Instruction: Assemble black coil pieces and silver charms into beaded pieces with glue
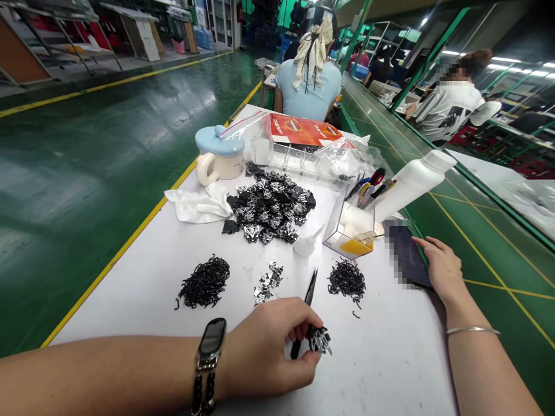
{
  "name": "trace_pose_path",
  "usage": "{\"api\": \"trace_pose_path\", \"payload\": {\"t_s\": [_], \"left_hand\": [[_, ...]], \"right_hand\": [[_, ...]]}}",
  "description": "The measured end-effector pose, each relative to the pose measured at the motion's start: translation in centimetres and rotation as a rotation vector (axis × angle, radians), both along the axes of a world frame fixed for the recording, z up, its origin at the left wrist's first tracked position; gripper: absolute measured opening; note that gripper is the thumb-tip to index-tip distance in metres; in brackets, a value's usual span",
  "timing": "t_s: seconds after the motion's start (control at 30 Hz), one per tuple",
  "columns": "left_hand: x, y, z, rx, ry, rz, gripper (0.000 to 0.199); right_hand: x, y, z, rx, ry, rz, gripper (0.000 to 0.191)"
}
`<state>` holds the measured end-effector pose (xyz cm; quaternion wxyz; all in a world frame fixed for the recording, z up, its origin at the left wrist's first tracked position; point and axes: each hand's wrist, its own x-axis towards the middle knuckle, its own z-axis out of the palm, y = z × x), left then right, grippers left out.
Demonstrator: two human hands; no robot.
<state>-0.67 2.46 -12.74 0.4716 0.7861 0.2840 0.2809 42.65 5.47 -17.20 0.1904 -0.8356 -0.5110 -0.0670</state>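
My left hand (277, 346) is closed in a pinch on a small black-and-silver metal part (319, 340), just above the white table. Black tweezers (311, 287) pass behind its fingers; I cannot tell whether they touch. At the table's right edge, my right hand (442, 267) has its fingers stretched out, the fingertips at a dark flat device (407, 254), partly blurred out. Ahead of my left hand lie loose silver metal pieces (267, 282), with a pile of short curved black pieces (204, 282) to the left and a smaller pile (347, 280) to the right.
Farther back is a heap of black-and-silver parts (271, 205). Around it stand a lidded mug (223, 156), crumpled tissue (199, 203), a small white dropper bottle (307, 245), a clear tool box (351, 228) and a white bottle (411, 182). A person (307, 81) sits beyond the table.
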Motion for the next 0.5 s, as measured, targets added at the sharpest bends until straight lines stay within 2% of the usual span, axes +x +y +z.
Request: {"api": "trace_pose_path", "payload": {"t_s": [0.27,0.5], "left_hand": [[0.12,-0.08,-0.20,0.021,-0.035,0.003,0.024],[0.12,0.06,-0.03,0.029,-0.039,0.000,0.024]], "right_hand": [[-0.05,0.46,-0.32,0.023,0.101,-0.012,0.039],[0.68,0.50,-0.92,0.014,0.109,-0.030,0.035]]}}
